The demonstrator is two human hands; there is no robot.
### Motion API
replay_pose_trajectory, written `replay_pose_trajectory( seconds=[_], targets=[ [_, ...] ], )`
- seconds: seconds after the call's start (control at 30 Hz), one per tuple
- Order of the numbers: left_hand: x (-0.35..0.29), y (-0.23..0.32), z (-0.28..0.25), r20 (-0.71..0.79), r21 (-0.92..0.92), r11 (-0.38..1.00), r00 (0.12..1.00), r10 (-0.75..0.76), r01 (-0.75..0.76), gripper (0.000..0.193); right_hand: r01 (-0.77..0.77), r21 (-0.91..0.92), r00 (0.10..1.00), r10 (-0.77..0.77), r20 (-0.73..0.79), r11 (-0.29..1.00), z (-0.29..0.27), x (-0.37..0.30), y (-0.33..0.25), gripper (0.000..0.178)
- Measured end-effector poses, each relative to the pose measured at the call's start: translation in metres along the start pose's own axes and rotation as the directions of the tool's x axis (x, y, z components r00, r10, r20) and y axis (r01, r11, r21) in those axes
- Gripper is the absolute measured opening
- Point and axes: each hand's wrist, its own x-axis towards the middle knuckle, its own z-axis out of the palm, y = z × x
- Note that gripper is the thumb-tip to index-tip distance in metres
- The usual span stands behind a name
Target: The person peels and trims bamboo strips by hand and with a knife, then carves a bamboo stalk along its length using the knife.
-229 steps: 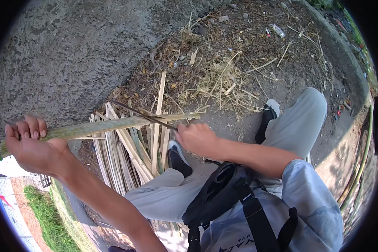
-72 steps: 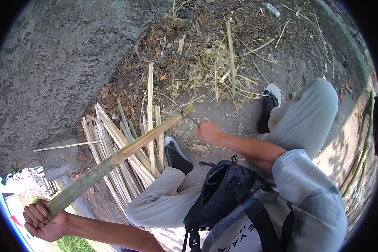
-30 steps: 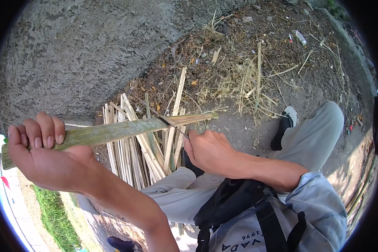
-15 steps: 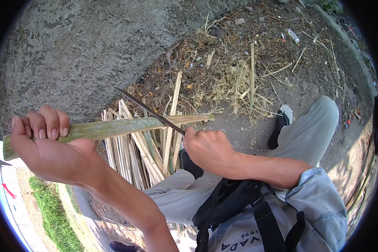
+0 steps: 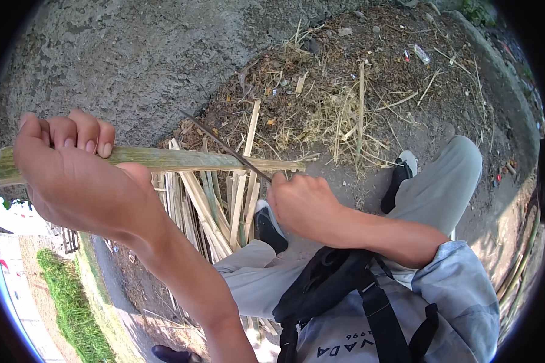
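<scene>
Bamboo (image 5: 175, 160) in left hand (image 5: 82, 175): held end higher than before.

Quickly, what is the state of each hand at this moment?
Left hand: closed, holding the split bamboo piece.
Right hand: closed, holding the long-bladed knife.

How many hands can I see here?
2: the left hand grips the bamboo strip near its left end; the right hand, near the picture's middle, holds the knife.
</scene>
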Motion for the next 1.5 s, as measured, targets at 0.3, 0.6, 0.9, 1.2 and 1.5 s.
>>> replay_pose_trajectory(
  seconds=[0.3,0.6,0.9,1.2,1.5],
  targets=[
    [0.013,-0.009,-0.007,-0.014,0.014,0.999,0.999,-0.039,0.039,0.032,-0.234,0.118,0.968,0.221,0.117,0.965,-0.031,0.005,0.009,0.034],
    [0.012,-0.012,-0.014,-0.004,-0.028,0.999,1.000,-0.023,0.023,0.031,-0.002,0.193,1.000,0.004,-0.007,0.981,-0.007,0.010,-0.001,0.033],
    [0.013,-0.014,-0.015,-0.021,-0.004,1.000,1.000,-0.020,0.020,0.027,0.007,0.170,1.000,-0.008,0.005,0.985,-0.008,0.005,-0.003,0.028],
    [0.012,-0.014,-0.012,-0.012,-0.037,0.998,0.998,-0.060,0.060,0.028,0.017,0.118,1.000,-0.018,0.005,0.993,-0.014,0.009,-0.005,0.032],
    [0.013,-0.017,0.003,0.006,-0.075,0.996,0.998,-0.057,0.057,0.024,0.006,0.070,1.000,-0.005,-0.023,0.998,-0.036,0.013,-0.019,0.043]
  ],
)
